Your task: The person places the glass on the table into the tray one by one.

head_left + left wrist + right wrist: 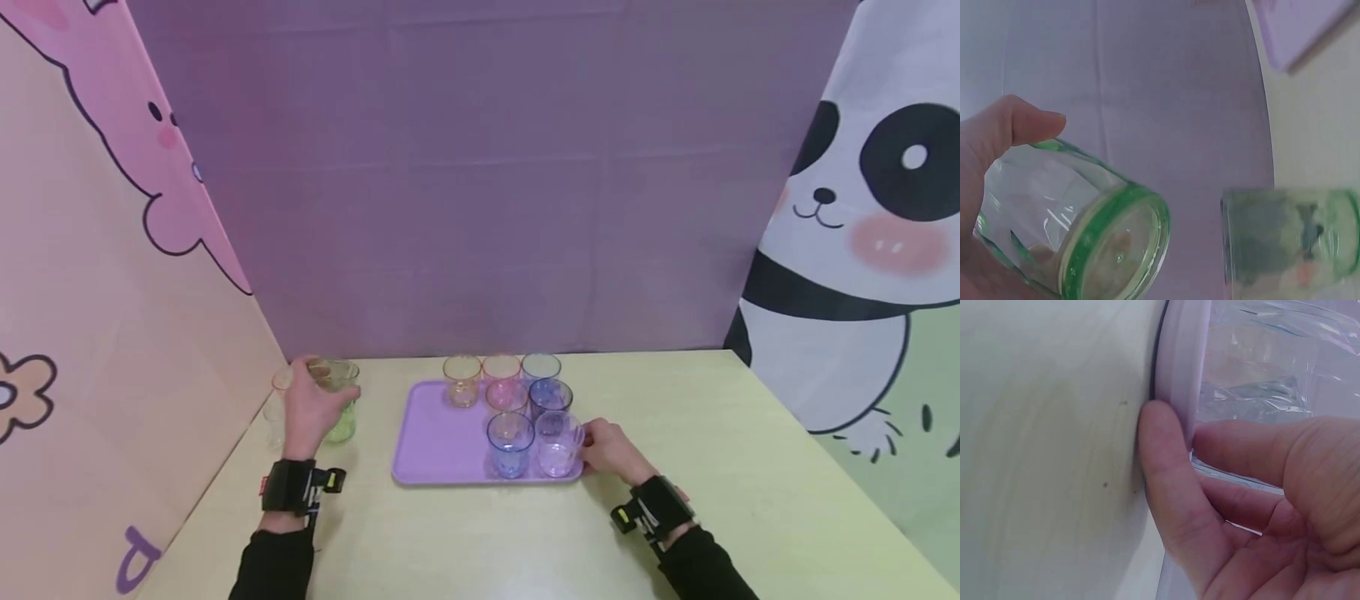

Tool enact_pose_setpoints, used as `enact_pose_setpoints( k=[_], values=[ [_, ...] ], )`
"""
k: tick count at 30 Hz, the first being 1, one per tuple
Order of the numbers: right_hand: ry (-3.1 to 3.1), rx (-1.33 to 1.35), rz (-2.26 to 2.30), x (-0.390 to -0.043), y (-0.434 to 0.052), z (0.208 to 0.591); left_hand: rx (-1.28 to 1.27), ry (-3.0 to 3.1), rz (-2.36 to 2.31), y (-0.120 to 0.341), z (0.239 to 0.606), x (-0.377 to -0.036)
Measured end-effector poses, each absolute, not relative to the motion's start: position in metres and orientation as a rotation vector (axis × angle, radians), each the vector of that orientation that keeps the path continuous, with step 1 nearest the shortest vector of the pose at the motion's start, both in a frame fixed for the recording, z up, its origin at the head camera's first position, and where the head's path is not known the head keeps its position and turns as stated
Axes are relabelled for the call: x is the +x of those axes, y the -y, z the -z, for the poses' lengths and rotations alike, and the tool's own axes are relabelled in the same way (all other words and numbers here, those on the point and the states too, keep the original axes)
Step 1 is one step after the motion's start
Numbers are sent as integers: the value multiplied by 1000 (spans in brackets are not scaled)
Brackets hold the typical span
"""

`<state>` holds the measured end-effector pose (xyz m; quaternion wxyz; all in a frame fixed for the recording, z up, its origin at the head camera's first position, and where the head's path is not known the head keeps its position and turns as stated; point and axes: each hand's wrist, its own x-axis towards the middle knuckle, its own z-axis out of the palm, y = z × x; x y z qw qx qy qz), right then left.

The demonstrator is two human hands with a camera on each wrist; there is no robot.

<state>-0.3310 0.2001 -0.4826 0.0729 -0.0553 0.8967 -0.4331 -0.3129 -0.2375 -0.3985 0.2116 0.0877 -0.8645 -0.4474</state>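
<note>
My left hand point(303, 412) grips a green-tinted glass point(1116, 244), thumb over its side; the glass tilts in the left wrist view with its thick base toward the table. Close by stands a second green glass point(1291, 240) with a printed pattern. Left of that hand is a clear glass point(275, 421), partly hidden. At the purple tray point(442, 442), my right hand point(611, 450) pinches the right rim, one fingertip against its outer side. Right beside those fingers, a clear glass point(557, 450) sits in the tray's front right corner.
The tray's right part carries several more glasses: a blue one point(511, 450), a dark blue one point(550, 398), a pink one point(506, 396), an amber one point(462, 387) and others behind. A purple curtain point(480, 183) backs the pale table point(420, 542); a printed panel point(150, 375) borders its left.
</note>
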Motion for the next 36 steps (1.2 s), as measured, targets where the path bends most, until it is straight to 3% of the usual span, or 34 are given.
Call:
enact_pose_setpoints(
  k=[21,36],
  values=[
    [-2660,-192,1356,-330,-203,486,62,2439,1403,152,418,-337],
    [-2663,-191,1335,-330,-201,483,-12,2577,1359,125,442,-350]
  ],
)
